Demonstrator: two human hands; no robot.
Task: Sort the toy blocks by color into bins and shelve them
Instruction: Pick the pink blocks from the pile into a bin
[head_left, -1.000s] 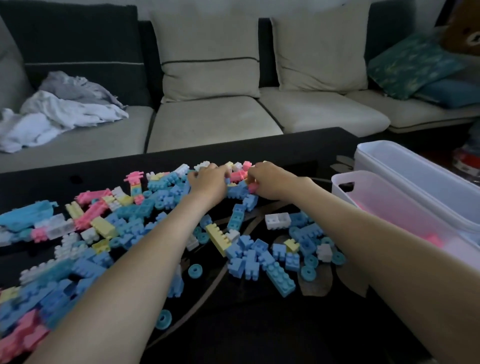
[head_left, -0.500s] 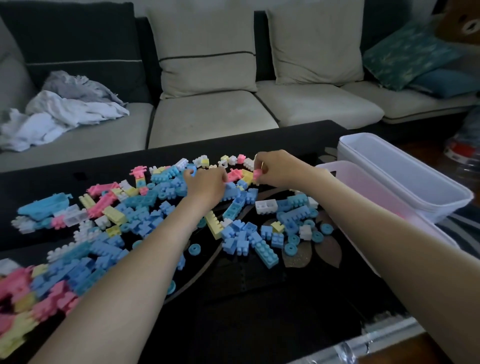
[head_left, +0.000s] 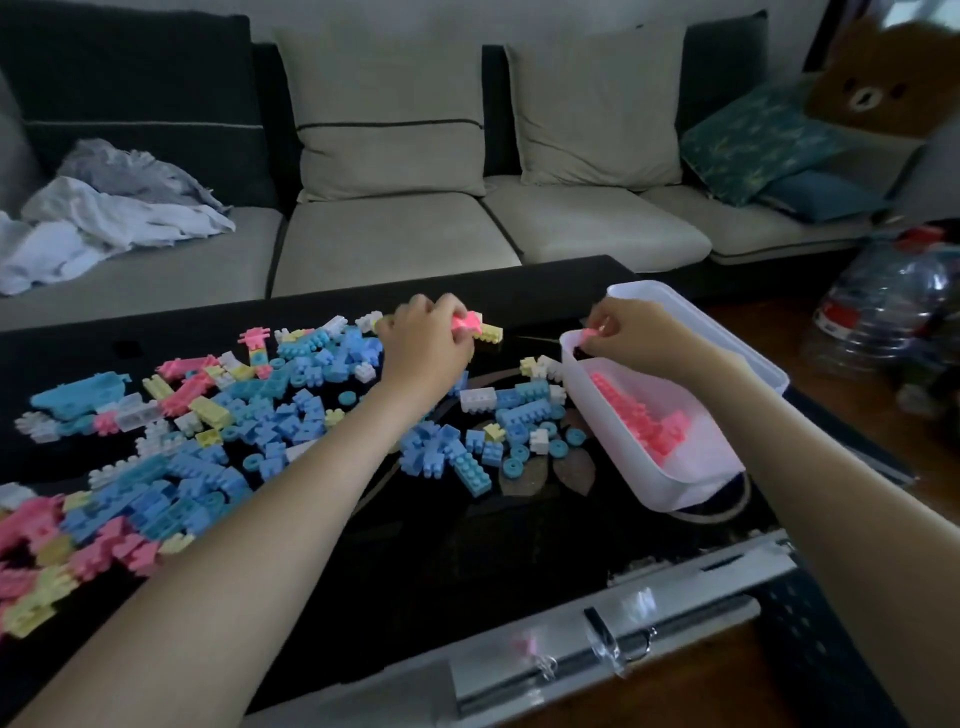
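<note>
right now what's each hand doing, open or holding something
Left hand: grips a pink block at the pile's far edge.
Right hand: pinches a small pink piece over the bin.

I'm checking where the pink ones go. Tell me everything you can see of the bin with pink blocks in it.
The bin is a translucent white plastic tub, oblong with rounded corners, open-topped, with no lid in view. It sits at the right of the black table, its long side running away from the camera. Pink blocks lie heaped inside. The right hand is over its far end, pinching a small pink piece. A second white bin lies close behind it.
</note>
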